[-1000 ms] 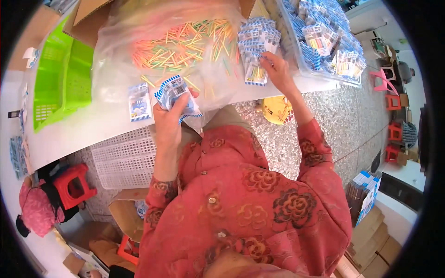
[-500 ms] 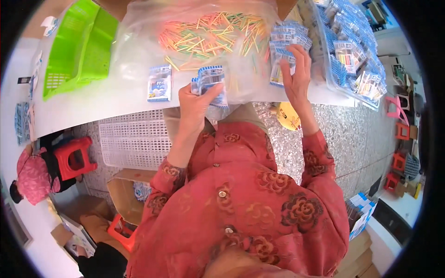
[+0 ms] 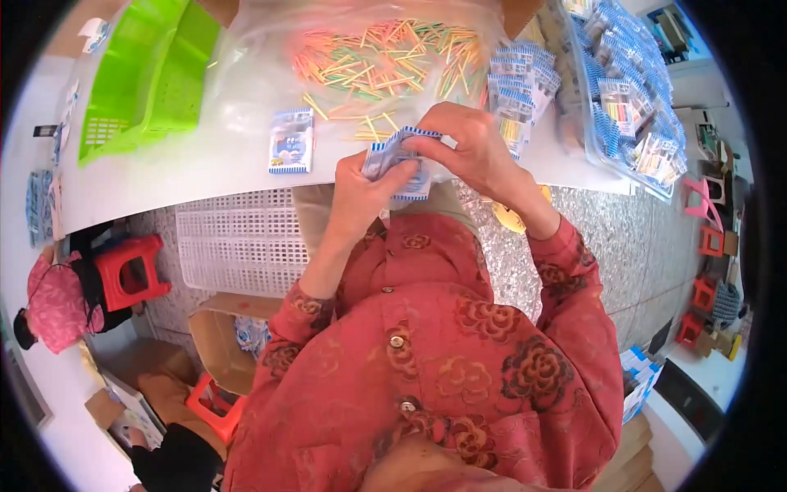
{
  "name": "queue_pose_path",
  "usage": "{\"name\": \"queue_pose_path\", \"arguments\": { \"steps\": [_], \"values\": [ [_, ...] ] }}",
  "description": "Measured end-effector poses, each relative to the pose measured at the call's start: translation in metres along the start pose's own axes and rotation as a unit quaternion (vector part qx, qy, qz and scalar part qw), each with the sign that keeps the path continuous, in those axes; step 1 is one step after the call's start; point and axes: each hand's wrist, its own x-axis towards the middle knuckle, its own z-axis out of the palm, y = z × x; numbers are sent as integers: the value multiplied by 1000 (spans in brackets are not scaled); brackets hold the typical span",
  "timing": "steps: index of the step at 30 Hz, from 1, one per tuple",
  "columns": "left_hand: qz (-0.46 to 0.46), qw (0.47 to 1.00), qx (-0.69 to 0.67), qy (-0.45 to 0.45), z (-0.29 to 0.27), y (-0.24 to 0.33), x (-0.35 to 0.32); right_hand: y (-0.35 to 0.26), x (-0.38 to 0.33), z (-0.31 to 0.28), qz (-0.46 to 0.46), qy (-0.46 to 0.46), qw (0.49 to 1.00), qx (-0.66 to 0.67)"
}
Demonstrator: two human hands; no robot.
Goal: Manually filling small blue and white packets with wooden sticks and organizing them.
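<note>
Above the table's near edge, my left hand (image 3: 358,193) is closed on a small blue-and-white packet (image 3: 420,187). My right hand (image 3: 471,148) pinches the top edge of the packets there; whether one or more are held is hard to tell. Another packet (image 3: 292,141) lies flat on the table, left of my left hand. Beyond my hands, thin coloured sticks (image 3: 377,61) in yellow, pink and green lie loose on clear plastic sheeting (image 3: 246,61). To the right of my right hand is a pile of packets (image 3: 515,90) with coloured sticks showing through.
A green plastic basket (image 3: 152,78) stands at the left of the white table (image 3: 139,187). At the right is a clear bin (image 3: 592,148) heaped with filled packets. Below the table are a white crate (image 3: 238,246) and a cardboard box (image 3: 215,344). Other people sit at the left.
My right hand has moved left from the packet pile to the packet in my left hand and now grips its top edge. My left hand has shifted slightly right.
</note>
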Motion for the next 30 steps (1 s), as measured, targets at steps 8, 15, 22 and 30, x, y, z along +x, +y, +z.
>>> {"name": "queue_pose_path", "arguments": {
  "steps": [8,15,22,30],
  "values": [
    [35,999,29,-7,-15,1,0,-10,4,7,34,15,997,61],
    [55,997,13,45,-11,2,0,-12,6,-8,140,-99,985,33],
    [38,998,51,17,-12,9,-5,-10,4,-5,9,-36,999,9],
    [52,996,53,43,-15,4,-7,-21,5,-7,55,-46,997,43]
  ]
}}
